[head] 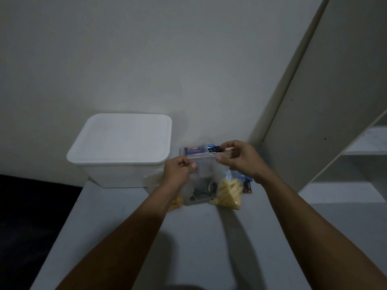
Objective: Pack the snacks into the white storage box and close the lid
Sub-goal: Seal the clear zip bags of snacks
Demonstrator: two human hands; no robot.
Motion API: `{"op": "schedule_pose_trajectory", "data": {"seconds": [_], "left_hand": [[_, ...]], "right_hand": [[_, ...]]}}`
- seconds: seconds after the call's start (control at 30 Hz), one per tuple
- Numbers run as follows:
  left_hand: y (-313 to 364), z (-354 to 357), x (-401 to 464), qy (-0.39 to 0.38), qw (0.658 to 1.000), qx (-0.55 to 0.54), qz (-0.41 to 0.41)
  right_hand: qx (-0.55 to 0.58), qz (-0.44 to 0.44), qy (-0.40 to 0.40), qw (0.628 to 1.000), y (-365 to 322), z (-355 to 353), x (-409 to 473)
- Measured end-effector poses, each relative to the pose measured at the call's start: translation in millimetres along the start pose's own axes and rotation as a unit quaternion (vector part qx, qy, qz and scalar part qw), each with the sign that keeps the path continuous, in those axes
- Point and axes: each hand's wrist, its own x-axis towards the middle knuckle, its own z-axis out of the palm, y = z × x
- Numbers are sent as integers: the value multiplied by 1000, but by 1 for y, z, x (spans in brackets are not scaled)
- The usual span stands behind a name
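Note:
A white storage box (117,172) stands at the back left of the table, its lid (123,137) resting on top. To its right I hold up a clear zip bag (204,174) with dark items inside. My left hand (178,170) pinches the bag's top strip at the left end. My right hand (238,158) pinches the same strip at the right end. Under the bag lies a packet of yellow snack sticks (228,192). Blue-wrapped snacks (193,151) lie behind the bag, near the wall.
The grey table (199,237) runs toward me, with its left edge bordering a dark area (31,216). A brown wrapper (247,186) lies to the right of the yellow sticks. White shelving (345,164) stands at the right. The wall is close behind the box.

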Motion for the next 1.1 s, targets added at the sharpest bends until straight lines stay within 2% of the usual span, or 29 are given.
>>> {"op": "schedule_pose_trajectory", "data": {"seconds": [0.1, 0.3, 0.5, 0.6, 0.7, 0.77, 0.83, 0.9, 1.0, 1.1], "left_hand": [[-10, -12, -6, -9, 998, -39, -38], [-39, -42, -13, 38, 993, -65, -94], [-65, -73, -15, 100, 988, -16, -118], [-78, -79, -12, 133, 986, 27, -101], [-79, -75, -12, 166, 979, 105, -60], [-79, -70, -15, 203, 957, 203, 26], [-83, -64, -15, 254, 902, 293, 188], [-77, -54, -19, 284, 857, 330, 275], [-66, -31, -25, 239, 859, 305, 336], [-64, -2, -20, 145, 892, 283, 321]], "right_hand": [[-79, 26, -34, 996, 17, 16, 2], [-70, 41, -15, 997, 42, 62, 8], [-80, 72, -87, 990, 55, 101, 20], [-115, 62, -93, 987, 58, 116, 27], [-163, 38, -81, 983, 55, 120, 31], [-168, 37, -91, 981, 55, 117, 32], [-157, 41, -96, 982, 58, 109, 34], [-155, 51, -77, 984, 63, 97, 36], [-158, 84, -34, 983, 76, 73, 39], [-177, 120, 12, 977, 92, 48, 37]]}}
